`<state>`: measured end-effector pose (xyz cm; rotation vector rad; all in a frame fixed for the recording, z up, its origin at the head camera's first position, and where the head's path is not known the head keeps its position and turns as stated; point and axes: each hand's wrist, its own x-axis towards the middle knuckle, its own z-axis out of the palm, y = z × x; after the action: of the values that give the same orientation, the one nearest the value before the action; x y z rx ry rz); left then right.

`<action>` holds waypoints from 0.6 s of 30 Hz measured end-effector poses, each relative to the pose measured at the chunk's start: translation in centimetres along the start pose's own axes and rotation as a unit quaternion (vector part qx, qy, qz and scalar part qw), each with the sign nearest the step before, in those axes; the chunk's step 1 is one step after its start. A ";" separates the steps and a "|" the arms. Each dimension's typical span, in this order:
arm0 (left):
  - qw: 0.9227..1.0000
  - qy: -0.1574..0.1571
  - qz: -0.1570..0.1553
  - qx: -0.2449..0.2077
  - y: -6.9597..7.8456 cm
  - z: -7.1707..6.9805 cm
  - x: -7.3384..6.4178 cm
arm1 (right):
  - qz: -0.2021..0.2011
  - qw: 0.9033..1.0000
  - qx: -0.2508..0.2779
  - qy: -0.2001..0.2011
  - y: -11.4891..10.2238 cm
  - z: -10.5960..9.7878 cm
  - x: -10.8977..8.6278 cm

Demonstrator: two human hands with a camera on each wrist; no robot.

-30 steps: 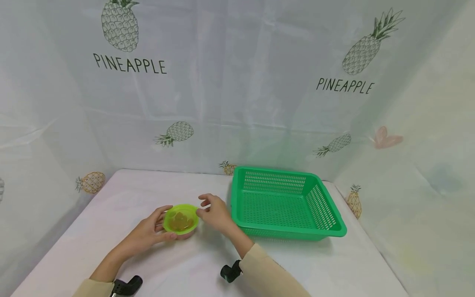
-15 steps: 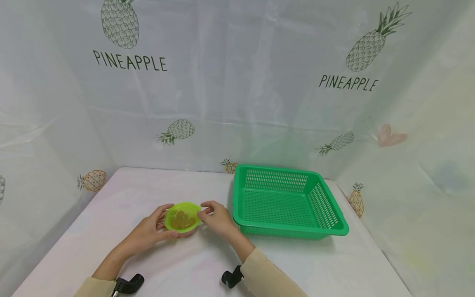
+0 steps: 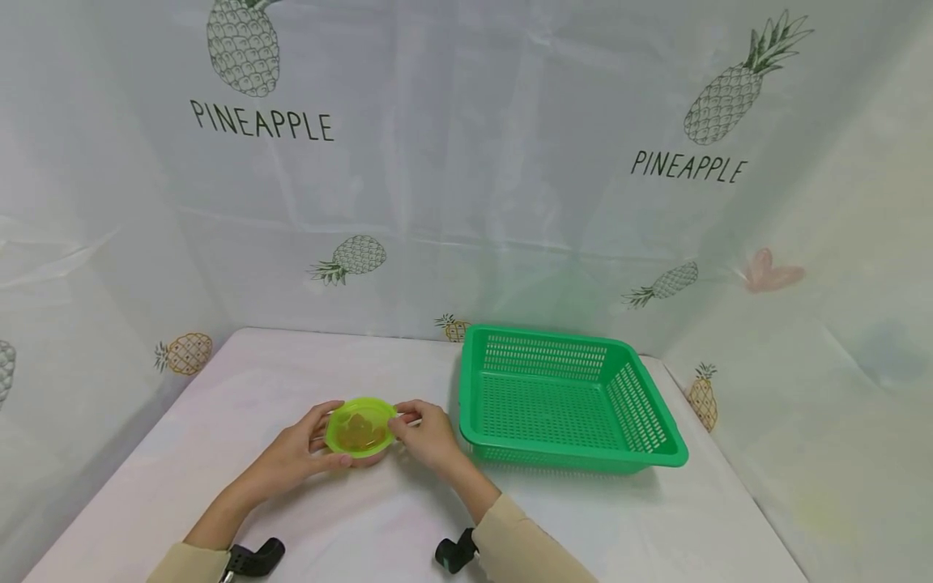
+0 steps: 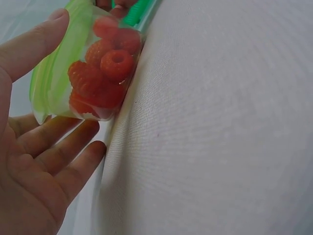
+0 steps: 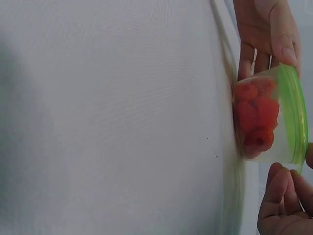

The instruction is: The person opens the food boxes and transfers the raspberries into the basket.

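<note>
A small clear cup (image 5: 266, 155) with a translucent yellow-green lid (image 3: 362, 427) stands on the white-covered table. Red raspberries (image 4: 117, 64) fill much of it, seen through the wall in both wrist views. My left hand (image 3: 295, 455) holds the cup from the left, its thumb at the lid's near edge and its fingers round the far side. On the opposite side, my right hand (image 3: 430, 436) pinches the lid's edge between thumb and fingers. The lid sits on the cup's rim.
A green perforated plastic basket (image 3: 576, 457) stands to the right of my right hand, with nothing in it. Behind the table (image 3: 408, 526) hangs a pale curtain (image 3: 481, 202) with pineapple prints. Black wrist mounts (image 3: 255, 559) hang below both sleeves.
My right hand has come slightly closer to the lid, and its raised forefinger has lowered onto the edge. The left hand and cup have stayed nearly still; the head view has shifted slightly.
</note>
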<state>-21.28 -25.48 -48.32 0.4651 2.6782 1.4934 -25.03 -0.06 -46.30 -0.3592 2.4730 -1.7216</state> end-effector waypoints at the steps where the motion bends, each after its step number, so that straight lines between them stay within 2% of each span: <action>1: 1.000 0.000 0.000 0.002 0.0 0.0 0.0 | -0.004 1.000 -0.001 0.000 0.0 0.0 0.0; 12: 0.999 -0.002 0.042 0.031 0.5 0.0 -0.2 | -0.013 1.000 -0.007 0.007 0.1 -0.1 0.3; 18: 0.998 0.004 0.029 0.056 0.4 0.0 -0.2 | -0.020 0.999 -0.026 0.008 -0.2 0.1 0.4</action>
<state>-20.96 -25.38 -47.99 0.5480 2.7888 1.3657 -25.35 -0.29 -46.09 -0.4052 2.5431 -1.6829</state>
